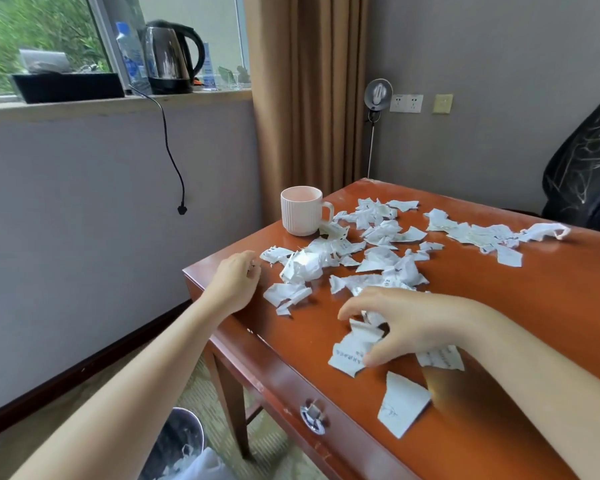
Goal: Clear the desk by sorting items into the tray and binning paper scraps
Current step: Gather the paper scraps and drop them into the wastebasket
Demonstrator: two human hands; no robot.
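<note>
Our right hand (pixel 406 327) curls fingers and thumb round a crumpled scrap (pixel 352 351) near the front edge of the desk (pixel 499 306). More paper scraps (pixel 378 251) lie scattered beyond it, toward the mug (pixel 302 211). Our left hand (pixel 234 278) rests at the left edge, fingers loosely curled; we cannot tell whether it holds anything. The waste bin (pixel 174 441) stands on the floor down-left, nearer the left hand, so we judge the handful must cross leftward.

Soft daylight from the window (pixel 42 43), mild glare on the desk (pixel 551 306), wide-angle bending at edges
</note>
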